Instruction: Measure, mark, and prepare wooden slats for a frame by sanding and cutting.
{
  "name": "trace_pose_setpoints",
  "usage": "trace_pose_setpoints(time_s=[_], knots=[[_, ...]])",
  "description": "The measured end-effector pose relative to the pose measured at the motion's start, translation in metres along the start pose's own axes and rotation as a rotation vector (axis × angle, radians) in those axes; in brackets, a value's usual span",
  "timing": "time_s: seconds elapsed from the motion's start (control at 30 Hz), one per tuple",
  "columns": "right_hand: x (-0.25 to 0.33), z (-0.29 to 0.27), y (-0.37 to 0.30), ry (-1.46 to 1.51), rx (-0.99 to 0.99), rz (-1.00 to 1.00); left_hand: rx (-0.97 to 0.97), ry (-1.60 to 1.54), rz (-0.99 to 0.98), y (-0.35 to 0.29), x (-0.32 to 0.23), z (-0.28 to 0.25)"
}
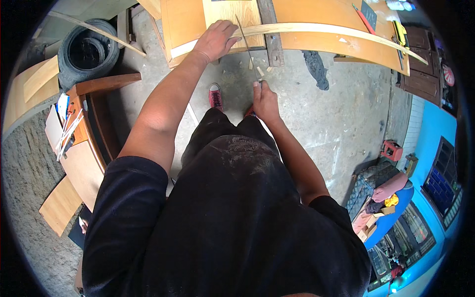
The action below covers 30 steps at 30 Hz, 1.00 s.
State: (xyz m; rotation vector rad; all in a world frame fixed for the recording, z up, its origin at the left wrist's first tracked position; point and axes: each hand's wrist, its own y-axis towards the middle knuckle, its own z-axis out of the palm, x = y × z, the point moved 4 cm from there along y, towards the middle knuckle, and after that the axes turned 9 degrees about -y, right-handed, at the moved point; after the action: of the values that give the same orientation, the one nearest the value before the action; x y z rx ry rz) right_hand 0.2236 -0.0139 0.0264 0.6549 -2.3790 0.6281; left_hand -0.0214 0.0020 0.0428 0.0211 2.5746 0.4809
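A long, pale wooden strip (316,28) lies across an orange-brown wooden panel (185,20) at the far side. My left hand (216,41) grips the strip near its left part, fingers over the top and thumb toward the right. My right hand (266,102) is closed around the near end of a thin-bladed saw (248,47), its handle hidden in my fist. The narrow blade points away from me and crosses the strip just right of my left hand.
A dark plank (271,34) lies beneath the strip. Wood scraps (261,72) and a dark cloth (315,70) are on the concrete floor. Tyres (89,47) and a wooden cabinet (94,123) stand left. A loaded couch (381,193) stands right.
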Motion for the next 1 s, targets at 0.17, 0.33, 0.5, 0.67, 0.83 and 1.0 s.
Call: trace_pose_setpoints(time_s=[0.17,0.33,0.5,0.67,0.83,1.0], knots=[[0.011,-0.015,-0.003,-0.010,-0.006,0.034,-0.001,0.008,0.013,-0.001,0.001,-0.002],[0.022,-0.028,0.000,-0.058,0.031,0.035,0.016,0.017,-0.001,-0.001,-0.001,0.001],[0.022,-0.021,-0.004,-0.047,0.026,0.029,0.033,0.044,-0.012,0.000,-0.002,0.000],[0.008,-0.028,-0.028,-0.051,0.070,0.074,0.011,0.020,-0.018,-0.003,-0.001,-0.001],[0.021,-0.027,0.005,-0.078,-0.011,-0.044,0.006,0.002,0.015,0.001,0.000,-0.001],[0.017,-0.029,-0.011,-0.038,0.044,0.039,0.011,-0.019,0.005,0.000,0.001,-0.001]])
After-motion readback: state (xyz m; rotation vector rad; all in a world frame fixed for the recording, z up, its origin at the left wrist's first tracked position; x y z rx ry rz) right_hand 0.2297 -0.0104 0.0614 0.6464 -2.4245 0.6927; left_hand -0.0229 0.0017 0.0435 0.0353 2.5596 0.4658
